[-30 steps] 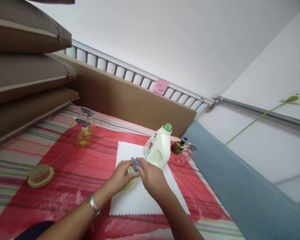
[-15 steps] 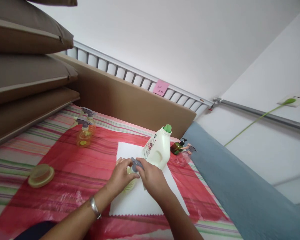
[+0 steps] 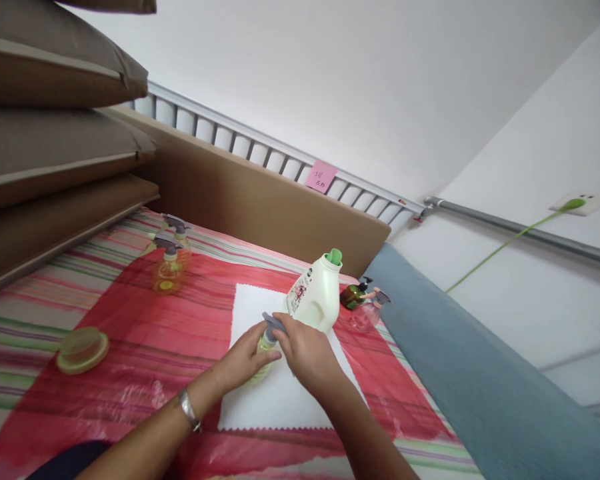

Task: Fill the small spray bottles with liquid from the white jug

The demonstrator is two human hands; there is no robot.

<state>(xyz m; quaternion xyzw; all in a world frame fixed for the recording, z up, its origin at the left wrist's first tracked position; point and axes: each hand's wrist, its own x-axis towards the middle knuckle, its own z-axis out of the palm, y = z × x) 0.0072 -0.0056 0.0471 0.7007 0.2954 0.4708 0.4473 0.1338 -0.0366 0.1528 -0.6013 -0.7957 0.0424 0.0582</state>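
Left hand: the person's left hand (image 3: 241, 360), a silver bracelet (image 3: 189, 410) on its wrist, curls its thumb and fingers around the upper part of a small bottle.
Right hand: the right hand (image 3: 307, 353) grips the grey pump head (image 3: 272, 323) at the top of that bottle.
Small bottle: the small bottle (image 3: 260, 376), clear and yellow-green, stands on the white cloth between the hands, partly hidden by them.
White cloth: the white cloth (image 3: 275, 408) has a scalloped edge and lies on a red sheet (image 3: 155, 340), which is spread over a striped cloth (image 3: 25, 333).
Jug: a large, pale jug (image 3: 321, 300) with a green spout and a printed label stands upright just beyond the right hand.
Left side: two yellowish bottles (image 3: 167, 276) with grey pump heads stand together; nearer the viewer lies a round, pale yellow container (image 3: 83, 349).
Right side: a dark bottle (image 3: 351, 297) with a black pump is beside a clear pinkish bottle (image 3: 365, 317).
Background: a brown board (image 3: 260, 200) stands before a white radiator (image 3: 225, 137) bearing a pink note (image 3: 321, 176).
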